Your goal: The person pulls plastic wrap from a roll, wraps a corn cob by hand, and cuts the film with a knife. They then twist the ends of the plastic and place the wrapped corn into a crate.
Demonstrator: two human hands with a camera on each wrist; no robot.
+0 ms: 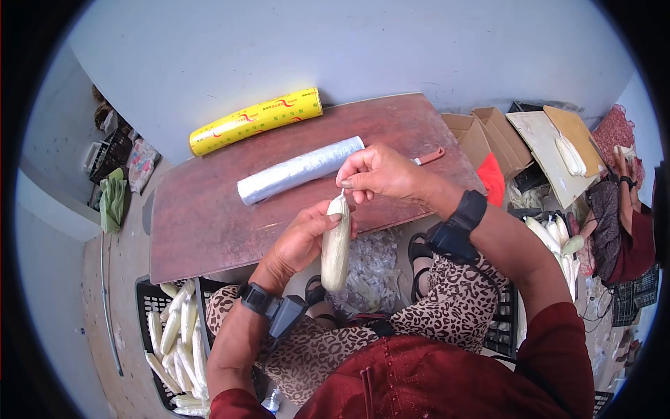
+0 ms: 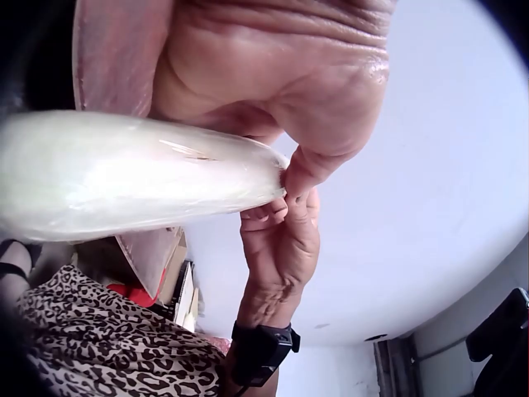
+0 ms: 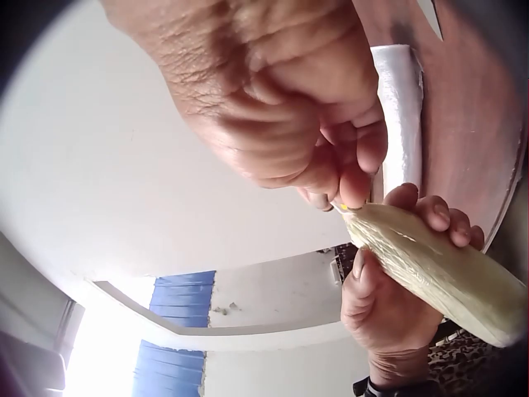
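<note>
Upright above the near table edge is an ear of corn [image 1: 336,255] in its pale husk, wrapped in clear film. My left hand [image 1: 306,236] grips its upper part, thumb in front and fingers behind. With thumb and fingertips, my right hand [image 1: 380,174] pinches the twisted film end at the top of the ear. The right wrist view shows that pinch right at the tip of the corn [image 3: 438,265]. In the left wrist view the husk [image 2: 124,174] looks smooth and shiny under the film.
A roll of clear film [image 1: 300,170] and a yellow printed roll [image 1: 256,120] lie on the reddish table [image 1: 202,230], with a red-handled knife [image 1: 429,156] at right. A black crate [image 1: 148,293] of wrapped ears stands at left. Another person's arm [image 1: 624,188] shows far right, near cardboard boxes [image 1: 488,140].
</note>
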